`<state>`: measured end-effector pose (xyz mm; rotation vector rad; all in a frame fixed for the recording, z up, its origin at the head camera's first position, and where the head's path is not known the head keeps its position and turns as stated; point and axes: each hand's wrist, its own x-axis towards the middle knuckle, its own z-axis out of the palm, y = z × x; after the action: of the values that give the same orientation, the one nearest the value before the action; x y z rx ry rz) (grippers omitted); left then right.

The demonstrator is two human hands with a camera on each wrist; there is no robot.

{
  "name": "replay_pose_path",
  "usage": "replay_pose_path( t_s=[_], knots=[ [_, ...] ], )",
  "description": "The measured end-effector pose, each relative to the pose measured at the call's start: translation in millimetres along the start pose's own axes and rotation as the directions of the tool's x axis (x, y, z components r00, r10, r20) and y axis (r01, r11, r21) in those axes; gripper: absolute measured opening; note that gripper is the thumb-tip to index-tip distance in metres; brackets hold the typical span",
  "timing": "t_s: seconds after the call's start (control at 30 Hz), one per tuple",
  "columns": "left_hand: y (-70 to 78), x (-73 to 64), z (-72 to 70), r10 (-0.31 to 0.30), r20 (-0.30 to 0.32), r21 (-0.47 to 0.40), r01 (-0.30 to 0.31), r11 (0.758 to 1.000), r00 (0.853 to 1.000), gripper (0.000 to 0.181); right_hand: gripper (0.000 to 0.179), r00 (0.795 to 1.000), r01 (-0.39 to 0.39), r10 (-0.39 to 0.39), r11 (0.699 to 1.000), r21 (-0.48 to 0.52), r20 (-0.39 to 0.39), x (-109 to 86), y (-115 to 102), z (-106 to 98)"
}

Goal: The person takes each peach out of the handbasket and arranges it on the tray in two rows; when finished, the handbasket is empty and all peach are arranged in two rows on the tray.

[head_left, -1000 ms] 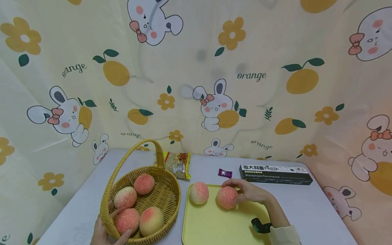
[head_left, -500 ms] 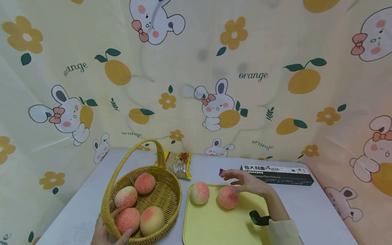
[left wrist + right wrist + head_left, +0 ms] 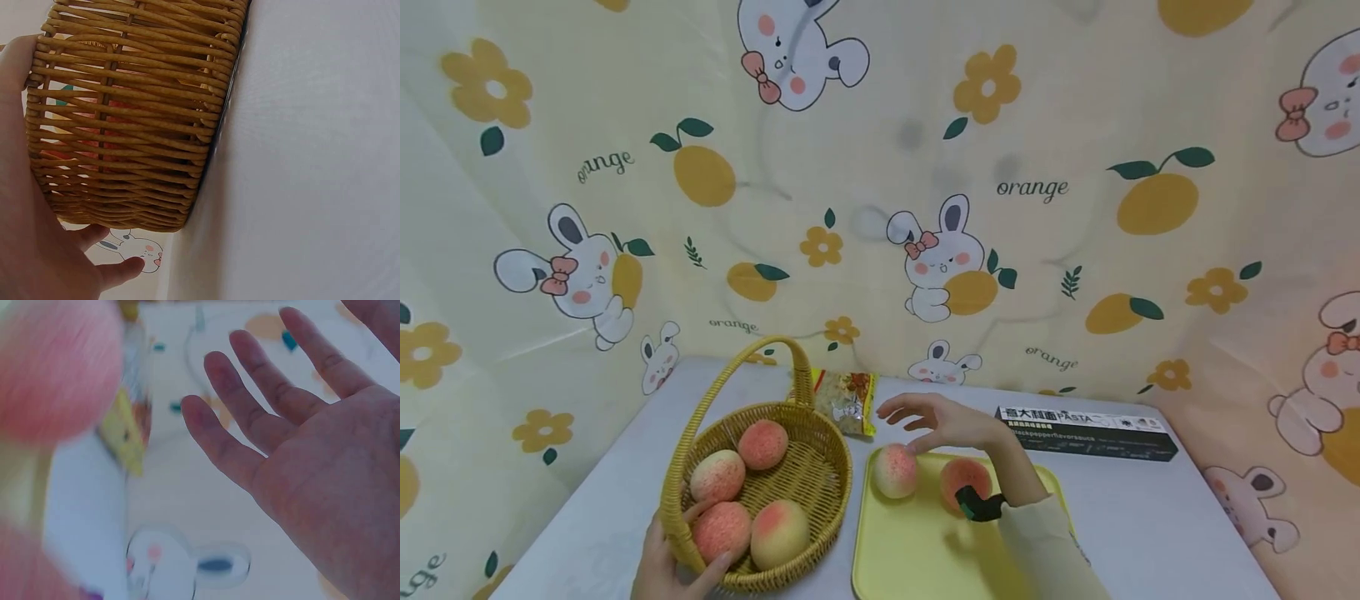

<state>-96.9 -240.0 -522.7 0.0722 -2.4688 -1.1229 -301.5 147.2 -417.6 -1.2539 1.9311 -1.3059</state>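
Note:
A wicker basket (image 3: 838,467) with a tall arched handle holds several peaches, such as a pale one with a red blush (image 3: 780,535). My left hand (image 3: 672,560) grips the basket's near left rim, thumb over the edge beside a pink peach (image 3: 722,532). In the left wrist view its fingers (image 3: 119,273) reach around the woven wall. On a yellow tray (image 3: 910,554) sit a pale pink peach (image 3: 895,472) and a redder peach (image 3: 958,477), the latter partly hidden by my wrist strap. My right hand (image 3: 951,423) hovers over the pale pink peach, fingers spread and holding nothing.
Behind the basket lies a yellow food packet (image 3: 847,402). A dark pasta box (image 3: 1090,433) lies at the back right of the white table (image 3: 1120,533). A printed curtain (image 3: 820,183) stands around the table's back and sides.
My right hand has let go of the redder peach, lifted, and moved left over the pale pink one. My left hand stays on the basket. The head view has shifted slightly.

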Motion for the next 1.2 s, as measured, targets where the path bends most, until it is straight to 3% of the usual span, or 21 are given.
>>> replay_pose_path(
  t_s=[0.23,0.57,0.83,1.03,1.2],
  knots=[
    [-1.8,-1.0,-1.4,0.025,0.009,-0.007,-0.025,1.000,1.000,0.058,0.058,0.991,0.008,-0.005,1.000,-0.019,0.136,51.1,-23.0,19.0],
    [-2.1,-2.5,-0.7,0.042,-0.005,-0.020,-0.042,0.999,0.999,0.059,0.055,0.948,-0.019,0.036,0.998,-0.055,0.317,111.7,-34.8,49.7],
    [0.4,-2.6,1.2,0.042,0.007,-0.037,-0.042,0.998,0.999,0.060,0.055,0.910,-0.072,0.041,0.996,0.061,0.413,133.4,-33.2,80.5],
    [0.5,-2.8,-0.4,0.027,0.011,-0.011,-0.026,1.000,1.000,0.064,0.055,0.873,-0.013,-0.003,0.999,0.029,0.488,143.8,-26.5,101.2],
    [-3.4,-2.4,0.3,0.018,0.012,-0.031,-0.018,0.999,1.000,0.064,0.054,0.848,-0.054,0.051,0.998,-0.009,0.527,151.2,-23.6,107.7]
  ],
)
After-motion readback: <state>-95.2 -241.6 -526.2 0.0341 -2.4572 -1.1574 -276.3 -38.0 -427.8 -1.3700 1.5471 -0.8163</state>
